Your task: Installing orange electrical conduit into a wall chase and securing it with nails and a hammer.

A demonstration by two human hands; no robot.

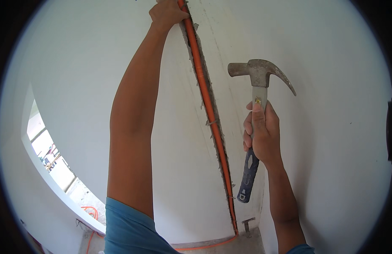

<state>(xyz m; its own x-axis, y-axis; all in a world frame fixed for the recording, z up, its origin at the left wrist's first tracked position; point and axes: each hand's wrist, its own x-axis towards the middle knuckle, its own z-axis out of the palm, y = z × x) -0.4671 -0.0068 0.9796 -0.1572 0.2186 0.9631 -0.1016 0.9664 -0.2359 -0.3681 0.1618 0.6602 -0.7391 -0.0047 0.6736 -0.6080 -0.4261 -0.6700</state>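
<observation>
My right hand (264, 131) is wrapped around a claw hammer (259, 76) and holds it upright, away from the wall. The hammer has a worn grey metal head, a light upper shaft and a dark blue rubber grip whose end sticks out below my fist. High up, my left hand (167, 16) reaches the wall beside an orange corrugated conduit (211, 112), one digit against it. The upper edge of the picture cuts off most of that hand's fingers, so their grip is hidden. The conduit runs down a rough, slanting groove (189, 37) chased into the white wall.
Thin ties or nails (211, 123) cross the groove in places. At its foot, orange tubing (213, 245) bends left along the floor. A right-hand wall (331, 148) meets this one in a corner. Far left, a bright opening (56, 156) shows more orange tubing (91, 210).
</observation>
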